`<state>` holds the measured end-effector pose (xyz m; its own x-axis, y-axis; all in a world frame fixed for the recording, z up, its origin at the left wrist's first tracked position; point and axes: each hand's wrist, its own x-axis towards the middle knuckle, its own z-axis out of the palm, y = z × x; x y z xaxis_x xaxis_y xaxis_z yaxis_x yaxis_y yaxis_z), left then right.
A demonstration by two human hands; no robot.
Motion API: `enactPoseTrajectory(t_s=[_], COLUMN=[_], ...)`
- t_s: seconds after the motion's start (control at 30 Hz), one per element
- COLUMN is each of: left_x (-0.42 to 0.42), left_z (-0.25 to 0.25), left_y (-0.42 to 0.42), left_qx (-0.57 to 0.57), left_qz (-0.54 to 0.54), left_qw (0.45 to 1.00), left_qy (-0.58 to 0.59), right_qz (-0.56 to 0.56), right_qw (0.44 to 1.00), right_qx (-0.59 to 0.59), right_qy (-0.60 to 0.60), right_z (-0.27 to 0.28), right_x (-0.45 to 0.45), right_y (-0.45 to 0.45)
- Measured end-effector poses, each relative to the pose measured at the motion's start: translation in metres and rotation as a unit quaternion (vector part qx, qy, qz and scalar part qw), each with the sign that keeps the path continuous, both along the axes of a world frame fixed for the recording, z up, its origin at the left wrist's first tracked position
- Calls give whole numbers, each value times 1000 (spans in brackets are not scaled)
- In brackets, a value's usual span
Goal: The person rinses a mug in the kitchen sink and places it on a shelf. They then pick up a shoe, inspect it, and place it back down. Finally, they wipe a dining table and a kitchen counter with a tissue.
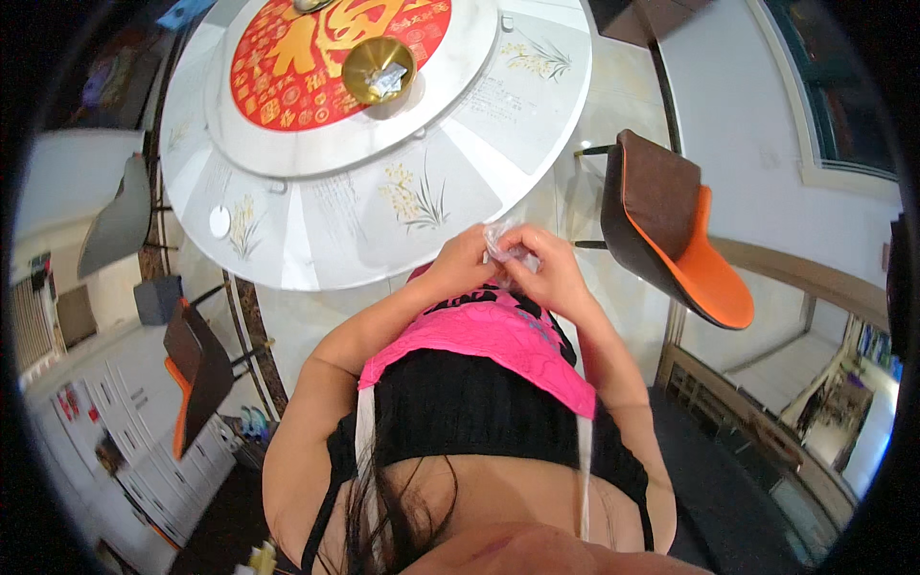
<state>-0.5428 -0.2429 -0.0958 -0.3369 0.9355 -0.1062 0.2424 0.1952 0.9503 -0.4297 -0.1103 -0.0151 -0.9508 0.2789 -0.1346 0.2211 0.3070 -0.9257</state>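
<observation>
My left hand (466, 257) and my right hand (544, 267) are close together in front of my pink apron (460, 332), just beyond the near edge of the round table. Between them is a crumpled piece of clear plastic (501, 236), perhaps a thin bag or glove. The fingers of my right hand curl around it, and my left hand grips its other side. Part of the plastic is hidden by the fingers. A gold-coloured metal bowl (353, 77) stands on the turntable (323, 154), with a small silvery packet (388, 79) inside.
The round table (316, 269) has floral placemats (413, 194) and a small white disc (220, 222). A red and gold mat (277, 100) covers the turntable's middle. A brown and orange chair (661, 208) stands at right, another chair (198, 366) at left.
</observation>
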Motion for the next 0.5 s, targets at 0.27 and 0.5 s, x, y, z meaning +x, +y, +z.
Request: enactPoseTrajectory(t_s=[0.27,0.5], left_x=[155,238], left_z=[-30,-19], left_y=[-102,-156], left_qx=[-99,-18], left_qz=[272,521], left_qw=[942,792], left_qy=[-171,-317], right_qz=[169,428], right_qw=[985,895], right_qx=[-14,86], right_qy=[37,93], right_z=[-60,-93], right_x=[115,114], right_y=[-29,-104])
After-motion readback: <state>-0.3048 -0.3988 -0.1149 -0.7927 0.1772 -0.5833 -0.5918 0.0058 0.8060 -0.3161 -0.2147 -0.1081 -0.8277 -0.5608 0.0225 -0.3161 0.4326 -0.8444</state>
